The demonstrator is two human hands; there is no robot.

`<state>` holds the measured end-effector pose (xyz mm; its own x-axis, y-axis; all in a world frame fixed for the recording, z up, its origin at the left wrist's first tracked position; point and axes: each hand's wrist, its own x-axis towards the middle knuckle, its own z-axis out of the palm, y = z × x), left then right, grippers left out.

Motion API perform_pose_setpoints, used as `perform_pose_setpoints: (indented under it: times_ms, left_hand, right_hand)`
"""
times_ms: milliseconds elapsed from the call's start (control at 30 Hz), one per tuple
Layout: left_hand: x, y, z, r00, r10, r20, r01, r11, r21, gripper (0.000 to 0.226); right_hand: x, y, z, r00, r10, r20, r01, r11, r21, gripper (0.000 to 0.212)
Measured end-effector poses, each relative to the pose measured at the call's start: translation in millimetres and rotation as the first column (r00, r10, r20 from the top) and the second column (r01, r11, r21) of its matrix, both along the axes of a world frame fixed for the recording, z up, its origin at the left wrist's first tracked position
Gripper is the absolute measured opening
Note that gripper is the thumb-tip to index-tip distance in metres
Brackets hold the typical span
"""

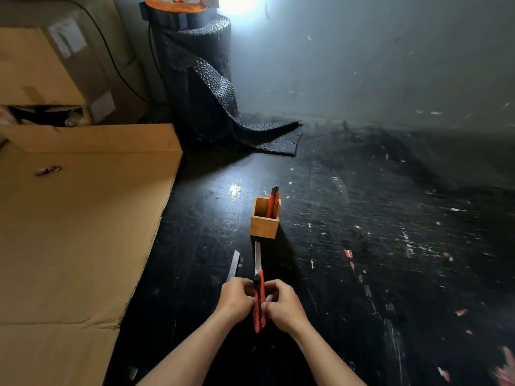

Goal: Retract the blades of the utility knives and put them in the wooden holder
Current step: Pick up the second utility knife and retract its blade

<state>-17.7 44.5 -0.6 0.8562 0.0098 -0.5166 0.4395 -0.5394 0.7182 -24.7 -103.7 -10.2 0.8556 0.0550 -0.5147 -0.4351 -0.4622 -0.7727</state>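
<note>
A red utility knife (pixel 259 310) is gripped between both hands above the dark floor, its long silver blade (pixel 257 257) extended and pointing away toward the holder. My left hand (pixel 237 299) grips its left side and my right hand (pixel 281 302) its right side. The square wooden holder (pixel 264 227) stands just beyond the blade tip, with one red and black utility knife (pixel 273 201) upright inside it. Another extended blade (pixel 233 265) lies on the floor left of the held knife; its handle is hidden behind my left hand.
Flattened cardboard (pixel 78 232) covers the floor at left, with boxes (pixel 50 68) stacked behind it. A roll of dark bubble wrap (pixel 200 79) stands against the wall. Scraps of tape and paper (pixel 348 253) dot the black floor at right.
</note>
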Motion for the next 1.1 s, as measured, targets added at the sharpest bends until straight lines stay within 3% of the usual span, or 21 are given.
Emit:
perform_pose_setpoints:
  times_ms: [233, 400, 500, 633, 800, 967, 1100]
  left_hand:
    - [23, -2, 25, 0.992, 0.103, 0.072, -0.088, 0.977, -0.196, 0.036]
    - [41, 7, 69, 0.990, 0.115, 0.077, -0.068, 0.886, -0.458, 0.031]
    - [56, 13, 108, 0.986, 0.106, 0.132, -0.019, 0.844, -0.536, 0.036]
    - [76, 17, 155, 0.966, 0.169, 0.197, -0.012, 0.785, -0.619, 0.040]
    - [81, 15, 215, 0.925, 0.166, 0.343, 0.095, 0.770, -0.630, 0.037]
    - [83, 18, 251, 0.893, 0.164, 0.420, 0.131, 0.797, -0.589, 0.035]
    - [85, 18, 269, 0.871, 0.141, 0.471, 0.160, 0.824, -0.544, 0.034]
  right_hand:
    - [19, -11, 32, 0.992, -0.119, 0.033, 0.106, 0.958, 0.265, 0.043]
    - [33, -14, 78, 0.976, -0.139, 0.165, 0.070, 0.928, 0.365, 0.041]
    - [48, -12, 113, 0.956, -0.123, 0.268, 0.009, 0.921, 0.390, 0.040]
    - [69, -7, 164, 0.853, -0.057, 0.519, -0.066, 0.974, 0.215, 0.042]
    - [90, 0, 229, 0.692, -0.056, 0.720, 0.027, 0.998, 0.052, 0.038]
    - [98, -1, 278, 0.572, 0.007, 0.820, 0.056, 0.997, -0.048, 0.024]
    - [101, -2, 292, 0.553, 0.019, 0.833, 0.063, 0.996, -0.065, 0.021]
